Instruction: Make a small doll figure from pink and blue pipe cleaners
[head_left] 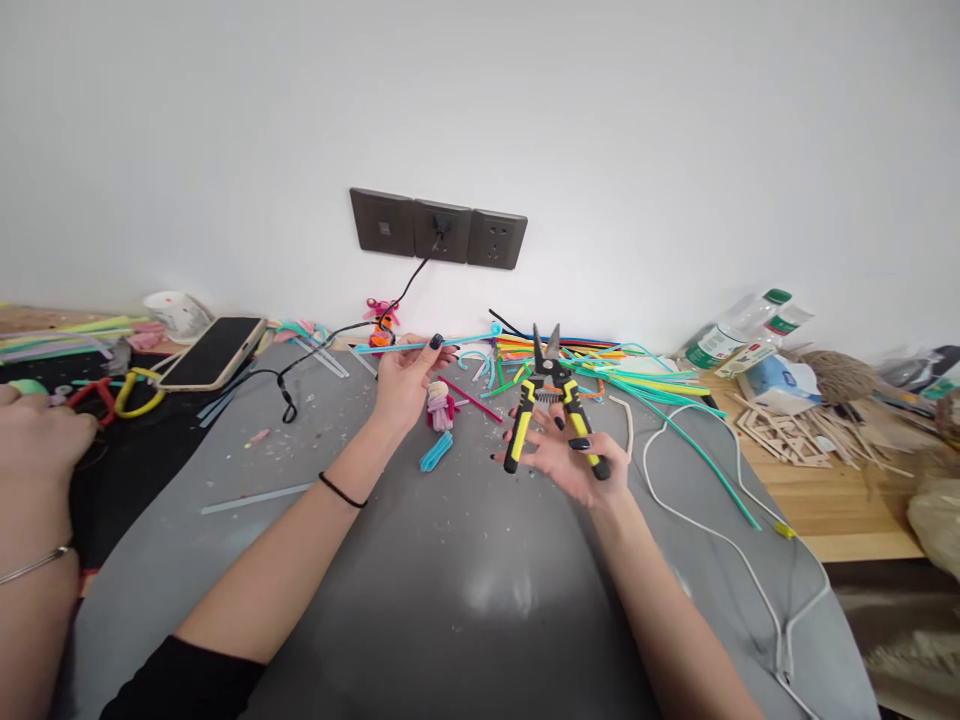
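My left hand (407, 385) pinches a light-blue pipe cleaner (474, 338) between thumb and fingers; it stretches sideways and ends in a small curl on the right. In my right hand (581, 460) is a pair of wire-cutting pliers (551, 395) with yellow and black handles, jaws pointing up and spread apart. Its jaws are to the right of the pipe cleaner's curled end. Under my left hand stands a small bundle of cream, lilac and dark-pink pipe cleaner (439, 405). A folded blue piece of pipe cleaner (436, 452) lies just in front of it.
Many coloured pipe cleaners (660, 378) lie along the wall. A white cable (701, 520) loops at the right. Bottles (739, 330), a tissue pack (780, 385) and wooden sticks (787, 435) are far right. A phone (214, 353), scissors (139, 393) and another person's hand (41, 435) are left.
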